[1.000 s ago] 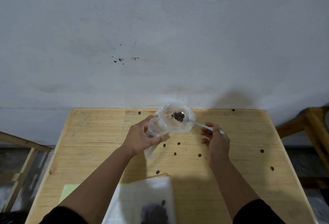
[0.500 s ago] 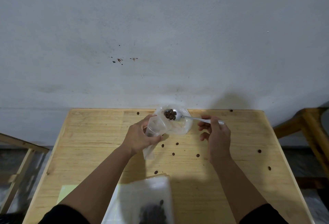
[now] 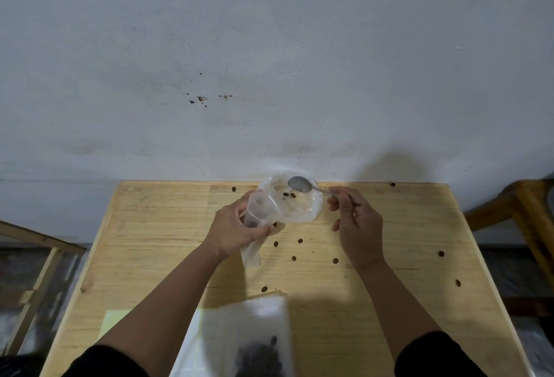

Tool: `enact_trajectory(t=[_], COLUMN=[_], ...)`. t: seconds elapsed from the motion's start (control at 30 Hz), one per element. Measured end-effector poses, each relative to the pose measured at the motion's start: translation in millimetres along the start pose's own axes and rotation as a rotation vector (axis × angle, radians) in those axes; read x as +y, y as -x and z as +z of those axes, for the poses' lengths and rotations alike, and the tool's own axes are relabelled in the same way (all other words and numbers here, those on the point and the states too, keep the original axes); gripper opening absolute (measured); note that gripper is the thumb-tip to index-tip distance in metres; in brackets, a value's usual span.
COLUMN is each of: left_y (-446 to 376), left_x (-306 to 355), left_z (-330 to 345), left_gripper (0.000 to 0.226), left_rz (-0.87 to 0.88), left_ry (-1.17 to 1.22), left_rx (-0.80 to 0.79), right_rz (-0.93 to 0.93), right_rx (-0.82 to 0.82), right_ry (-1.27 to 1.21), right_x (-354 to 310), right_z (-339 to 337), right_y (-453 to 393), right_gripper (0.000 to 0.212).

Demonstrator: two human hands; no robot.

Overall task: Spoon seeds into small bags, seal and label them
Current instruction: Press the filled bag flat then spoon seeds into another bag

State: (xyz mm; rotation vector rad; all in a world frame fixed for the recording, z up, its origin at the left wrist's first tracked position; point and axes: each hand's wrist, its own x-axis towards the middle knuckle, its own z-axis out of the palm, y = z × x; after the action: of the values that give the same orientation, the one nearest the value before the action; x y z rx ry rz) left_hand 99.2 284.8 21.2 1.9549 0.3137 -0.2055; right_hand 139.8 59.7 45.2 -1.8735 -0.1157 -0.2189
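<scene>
Pale yellow-wood table [image 3: 389, 301] — dark brown seeds [image 3: 299, 240] — grey spoon [image 3: 299, 184]

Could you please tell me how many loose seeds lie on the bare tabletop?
10 seeds: two at the far edge, one beside the small bag, four between the forearms, one nearer, two at right. The forearms may hide more.
</scene>
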Motion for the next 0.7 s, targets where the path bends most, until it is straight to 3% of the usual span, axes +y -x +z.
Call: enact_trajectory(t=[0.17, 0.3, 0.5, 0.7], left_y=[1, 4, 4, 6], left_x=[0, 5, 6, 11], left_z=[-1, -1, -2, -3], left_gripper=[0.073, 0.089, 0.093, 0.092], left_rz=[0.007, 0.004, -0.001, 0.026], left_ry=[-0.006, 0.042, 0.061, 0.073], left_rx=[-0.015, -0.027, -0.038, -0.039], right_rz=[-0.072, -0.016, 0.014, -0.097], right_rx=[-0.032, -0.037, 0.006, 0.091], right_ry=[0.116, 0.113, 0.106, 0.190], right_x=[13, 13, 14, 11], right_z=[10, 12, 10, 11], right_y=[5, 6, 6, 6], right_gripper=[0.041, 0.037, 0.026, 0.041])
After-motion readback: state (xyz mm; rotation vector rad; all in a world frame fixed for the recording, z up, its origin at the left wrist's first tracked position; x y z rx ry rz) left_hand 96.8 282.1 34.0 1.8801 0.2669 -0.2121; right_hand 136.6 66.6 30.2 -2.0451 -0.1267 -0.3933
